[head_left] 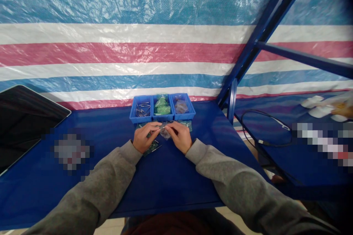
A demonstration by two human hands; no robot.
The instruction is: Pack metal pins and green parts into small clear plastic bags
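Note:
Over the blue table, my left hand and my right hand are close together, fingertips pinched. Between them runs a thin silver rod-like piece, its exact kind too small to make out. A clear plastic bag shows just beneath the fingertips; whether the fingers also grip it I cannot tell. Green packets lie under and beside my left hand, with a thin metal rod near them. Another green packet shows behind my right hand.
Three joined blue bins stand behind my hands: a left bin with several thin metal rods, a middle bin with green packets, a right bin with clear bags. A dark screen stands left; a blue frame post and black cable right.

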